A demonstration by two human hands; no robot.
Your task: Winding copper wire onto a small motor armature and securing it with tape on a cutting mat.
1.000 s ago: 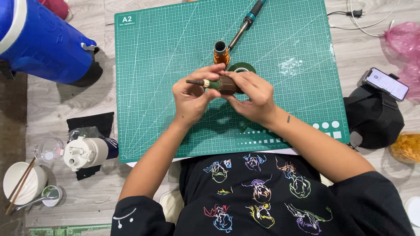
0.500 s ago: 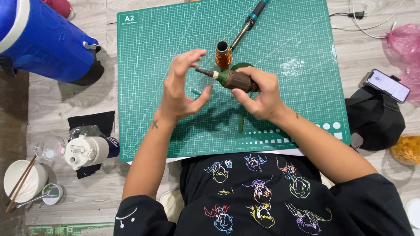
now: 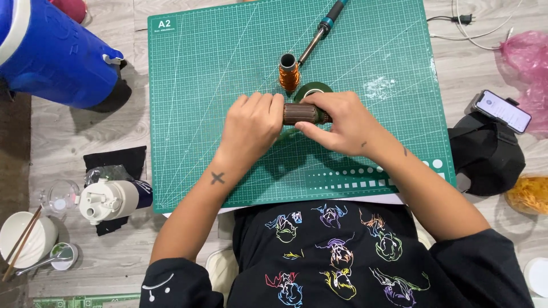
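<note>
Blue cooler (image 3: pixel 51 54) far left, off the mat (image 3: pixel 200 102). Left hand (image 3: pixel 251 128) curled over one end of the brown rotor (image 3: pixel 302 114), mid-mat. Right hand (image 3: pixel 342 122) pinches the other end. Copper spool (image 3: pixel 289 74) and soldering iron (image 3: pixel 319 33) just behind. Phone (image 3: pixel 503 111) far right.

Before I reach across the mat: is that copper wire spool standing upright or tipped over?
Upright. The copper wire spool stands on end on the green cutting mat, its open top hole facing the camera, just beyond both hands.

Wooden floor (image 3: pixel 85 137), green cutting mat (image 3: pixel 200 85), blue jug (image 3: pixel 51 51), perhaps bowl (image 3: pixel 25 239)
</note>
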